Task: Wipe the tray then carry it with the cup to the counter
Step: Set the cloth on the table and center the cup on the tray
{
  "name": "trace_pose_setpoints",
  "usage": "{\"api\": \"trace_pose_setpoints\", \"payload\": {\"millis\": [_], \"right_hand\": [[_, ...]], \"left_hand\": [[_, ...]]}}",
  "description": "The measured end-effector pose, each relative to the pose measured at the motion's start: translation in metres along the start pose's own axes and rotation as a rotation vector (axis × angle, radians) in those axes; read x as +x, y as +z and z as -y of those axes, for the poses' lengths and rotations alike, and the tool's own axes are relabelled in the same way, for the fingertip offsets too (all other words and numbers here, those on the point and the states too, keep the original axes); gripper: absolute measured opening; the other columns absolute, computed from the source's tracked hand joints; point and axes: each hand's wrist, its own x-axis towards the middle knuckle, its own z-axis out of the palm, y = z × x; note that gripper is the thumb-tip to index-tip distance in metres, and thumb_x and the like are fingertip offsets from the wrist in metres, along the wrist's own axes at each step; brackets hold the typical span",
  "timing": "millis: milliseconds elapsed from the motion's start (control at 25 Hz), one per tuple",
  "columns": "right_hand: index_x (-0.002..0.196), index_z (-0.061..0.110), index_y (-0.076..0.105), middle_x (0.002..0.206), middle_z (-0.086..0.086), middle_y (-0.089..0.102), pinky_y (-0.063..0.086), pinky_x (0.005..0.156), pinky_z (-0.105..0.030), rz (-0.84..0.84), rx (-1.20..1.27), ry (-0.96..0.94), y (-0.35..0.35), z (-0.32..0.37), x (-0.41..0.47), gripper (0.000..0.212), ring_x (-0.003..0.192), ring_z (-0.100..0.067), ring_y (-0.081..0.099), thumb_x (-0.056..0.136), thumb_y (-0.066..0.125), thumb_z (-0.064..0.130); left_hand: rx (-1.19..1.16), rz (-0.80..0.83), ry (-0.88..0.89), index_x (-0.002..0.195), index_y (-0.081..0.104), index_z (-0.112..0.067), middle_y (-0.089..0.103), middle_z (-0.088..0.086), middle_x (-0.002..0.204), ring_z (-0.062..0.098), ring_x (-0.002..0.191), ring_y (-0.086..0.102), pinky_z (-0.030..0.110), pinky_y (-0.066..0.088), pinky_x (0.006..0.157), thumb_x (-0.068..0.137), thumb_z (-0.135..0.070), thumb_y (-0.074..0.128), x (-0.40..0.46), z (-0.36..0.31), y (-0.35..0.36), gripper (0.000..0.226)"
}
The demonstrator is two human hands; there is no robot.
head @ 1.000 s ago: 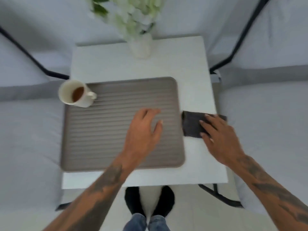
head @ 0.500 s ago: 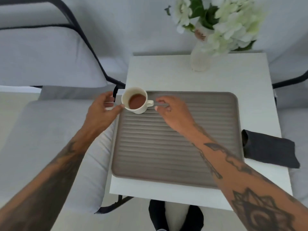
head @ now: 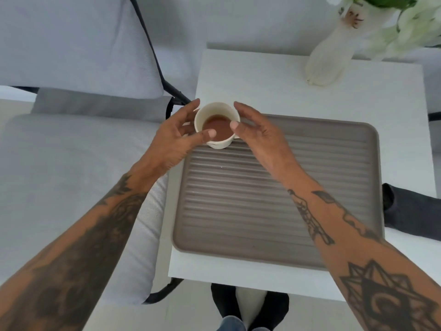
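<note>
A cream cup [head: 216,125] of brown drink stands on the far left corner of the grey ribbed tray [head: 274,206], which lies on a white table [head: 274,75]. My left hand [head: 175,139] wraps the cup's left side with its thumb on the near rim. From the right, my right hand [head: 259,134] closes around the cup, thumb on the rim, and hides most of the handle. A folded dark cloth [head: 412,211] lies on the table just past the tray's right edge, away from both hands.
A white vase [head: 328,58] of white flowers stands at the table's far right. A grey cushioned chair [head: 71,175] with a black frame sits close on the left. My feet in black socks [head: 248,304] show below the table's near edge.
My right hand left the dark cloth and came to the cup. My left hand moved from the tray's middle to the cup's left side. Both now enclose it.
</note>
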Motion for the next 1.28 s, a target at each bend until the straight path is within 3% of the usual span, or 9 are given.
{"api": "trace_pose_setpoints", "payload": {"millis": [120,320,600,720,960,1120,1280], "right_hand": [[0.126,0.04,0.061,0.135,0.013,0.059,0.044,0.109,-0.037,0.013,-0.07,-0.026,0.008,-0.002,0.002,0.04,0.124,-0.004,0.054,0.087,0.068,0.038],[0.131,0.042,0.056,0.141,0.019,0.053,0.036,0.113,-0.026,0.036,-0.101,0.002,0.009,0.004,-0.007,0.042,0.131,0.001,0.046,0.09,0.064,0.039],[0.128,0.041,0.059,0.134,0.016,0.06,0.042,0.111,-0.039,-0.061,-0.023,0.019,-0.033,0.004,-0.071,0.04,0.126,-0.003,0.054,0.089,0.066,0.036],[0.131,0.038,0.058,0.138,0.016,0.057,0.043,0.11,-0.034,-0.078,-0.033,0.052,-0.059,-0.001,-0.112,0.042,0.128,-0.001,0.052,0.09,0.065,0.032],[0.132,0.027,0.058,0.127,0.029,0.059,0.044,0.099,-0.012,-0.066,-0.007,0.085,-0.086,-0.025,-0.153,0.044,0.123,0.007,0.053,0.09,0.065,0.02],[0.135,0.023,0.056,0.137,0.015,0.057,0.046,0.1,-0.017,-0.037,0.029,0.082,-0.087,-0.038,-0.154,0.045,0.127,-0.003,0.054,0.091,0.065,0.017],[0.136,0.024,0.054,0.139,0.017,0.054,0.043,0.102,-0.015,-0.007,0.031,0.081,-0.088,-0.04,-0.154,0.046,0.129,0.003,0.049,0.092,0.064,0.018]], "left_hand": [[-0.017,0.036,0.01,0.147,0.045,-0.026,0.062,-0.008,0.137,0.013,0.122,0.063,0.043,0.048,0.108,0.074,-0.024,0.086,0.003,0.005,-0.001,0.084],[-0.029,0.072,0.007,0.151,0.038,-0.023,0.057,-0.021,0.135,0.005,0.125,0.059,0.029,0.046,0.108,0.071,-0.013,0.086,-0.004,-0.001,0.002,0.094],[-0.072,0.162,0.05,0.149,0.041,-0.022,0.051,-0.003,0.15,0.01,0.132,0.054,0.027,0.049,0.104,0.065,-0.012,0.087,-0.042,-0.023,0.05,0.096],[-0.112,0.213,0.032,0.15,0.039,-0.019,0.051,-0.002,0.149,0.007,0.131,0.055,0.027,0.05,0.103,0.064,-0.01,0.087,-0.065,-0.022,0.086,0.099],[-0.148,0.236,-0.026,0.149,0.041,-0.02,0.055,-0.014,0.141,-0.002,0.127,0.056,0.026,0.049,0.104,0.062,-0.016,0.088,-0.092,-0.004,0.132,0.099],[-0.134,0.189,-0.032,0.147,0.043,-0.021,0.056,-0.023,0.133,-0.007,0.122,0.057,0.017,0.05,0.098,0.061,-0.011,0.086,-0.095,0.0,0.141,0.097],[-0.14,0.206,-0.025,0.146,0.043,-0.023,0.06,-0.035,0.124,-0.008,0.123,0.056,0.015,0.049,0.097,0.063,-0.009,0.086,-0.096,-0.001,0.145,0.095]]}}
